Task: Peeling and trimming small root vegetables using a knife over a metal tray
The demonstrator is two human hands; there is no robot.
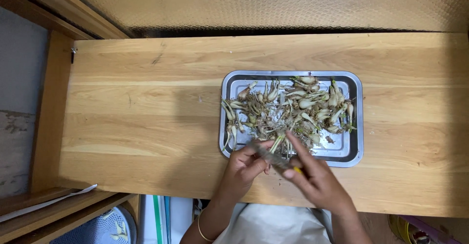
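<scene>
A steel tray lies on the wooden table, filled with several small pale bulbs with green stalks and roots. At the tray's near edge my left hand pinches one bulb by its base. My right hand grips a small knife with a yellow handle, its blurred blade lying across toward the left hand and against the held bulb.
A textured metallic panel runs along the table's far side. A wooden frame borders the left. Below the table's near edge are a white cloth and a patterned basket.
</scene>
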